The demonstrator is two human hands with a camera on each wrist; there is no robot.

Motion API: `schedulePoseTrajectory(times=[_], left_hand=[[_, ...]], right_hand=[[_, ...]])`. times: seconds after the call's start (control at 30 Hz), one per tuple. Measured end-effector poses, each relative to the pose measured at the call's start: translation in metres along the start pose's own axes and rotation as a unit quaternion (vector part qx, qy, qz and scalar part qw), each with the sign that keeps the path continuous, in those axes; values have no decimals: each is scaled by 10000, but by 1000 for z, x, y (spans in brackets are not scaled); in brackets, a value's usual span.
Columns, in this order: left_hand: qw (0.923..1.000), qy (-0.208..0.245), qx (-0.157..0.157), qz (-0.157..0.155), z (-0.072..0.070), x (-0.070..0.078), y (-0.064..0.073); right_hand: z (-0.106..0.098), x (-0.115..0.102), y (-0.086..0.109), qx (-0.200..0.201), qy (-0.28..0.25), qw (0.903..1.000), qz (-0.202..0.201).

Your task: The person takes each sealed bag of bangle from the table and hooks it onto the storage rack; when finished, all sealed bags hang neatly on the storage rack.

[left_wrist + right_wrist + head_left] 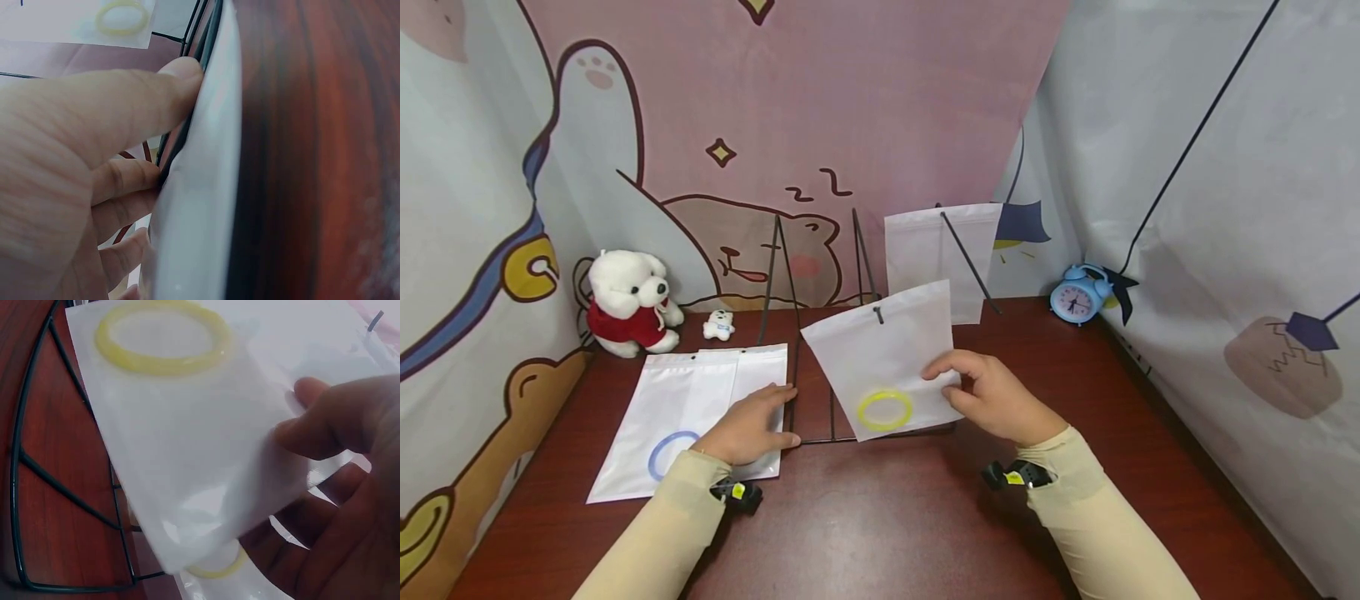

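Note:
My right hand [996,396] holds the right edge of a white plastic zip bag [898,333] with a yellow ring [885,411] in it. In the right wrist view, the thumb [312,437] lies on the bag's front and other fingers curl behind its edge. The bag hangs tilted, a dark hook end poking through its top hole. It hangs on a black wire rack [832,408]. At the rack's front left corner, my left hand [752,427] rests with thumb and forefinger stretched against the wire. Under that hand lie white bags [647,396], one with a blue ring [668,450].
Another white bag [917,246] hangs on the rack's right hook, behind. A white plush dog [632,292] in red and a small white figure [718,325] stand at the back left. A blue alarm clock [1075,296] stands at the back right, near the curtain.

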State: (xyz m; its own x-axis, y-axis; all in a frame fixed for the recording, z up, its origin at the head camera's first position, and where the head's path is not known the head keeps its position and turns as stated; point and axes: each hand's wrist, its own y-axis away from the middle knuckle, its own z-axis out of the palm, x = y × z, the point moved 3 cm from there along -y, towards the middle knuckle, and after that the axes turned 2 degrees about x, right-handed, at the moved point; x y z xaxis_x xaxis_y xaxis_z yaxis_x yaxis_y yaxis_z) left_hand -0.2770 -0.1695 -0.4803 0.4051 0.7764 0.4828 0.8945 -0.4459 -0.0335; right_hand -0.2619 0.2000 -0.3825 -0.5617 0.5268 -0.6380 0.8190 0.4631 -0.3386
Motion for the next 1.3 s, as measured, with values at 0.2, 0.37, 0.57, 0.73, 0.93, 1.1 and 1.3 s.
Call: schedulePoseTrajectory(times=[0.2, 0.37, 0.57, 0.73, 0.93, 1.1, 1.3], left_hand=[[10000, 14, 14, 11, 0, 1, 0], [10000, 10, 54, 49, -1, 2, 1], [10000, 27, 41, 24, 0, 1, 1], [10000, 10, 36, 16, 0, 1, 0], [10000, 5, 26, -10, 1, 0, 0], [10000, 22, 11, -29, 1, 0, 0], [10000, -2, 48, 20, 0, 0, 0]], right_hand=[[-2, 2, 1, 436, -4, 9989, 170], [-3, 3, 1, 738, -163, 9971, 111], [-3, 5, 1, 1245, -238, 9919, -102], [-3, 6, 1, 1172, -462, 9919, -147], [-2, 5, 0, 754, -358, 9958, -377], [-1, 6, 0, 643, -477, 9962, -330], [3, 7, 0, 400, -1287, 9908, 71]])
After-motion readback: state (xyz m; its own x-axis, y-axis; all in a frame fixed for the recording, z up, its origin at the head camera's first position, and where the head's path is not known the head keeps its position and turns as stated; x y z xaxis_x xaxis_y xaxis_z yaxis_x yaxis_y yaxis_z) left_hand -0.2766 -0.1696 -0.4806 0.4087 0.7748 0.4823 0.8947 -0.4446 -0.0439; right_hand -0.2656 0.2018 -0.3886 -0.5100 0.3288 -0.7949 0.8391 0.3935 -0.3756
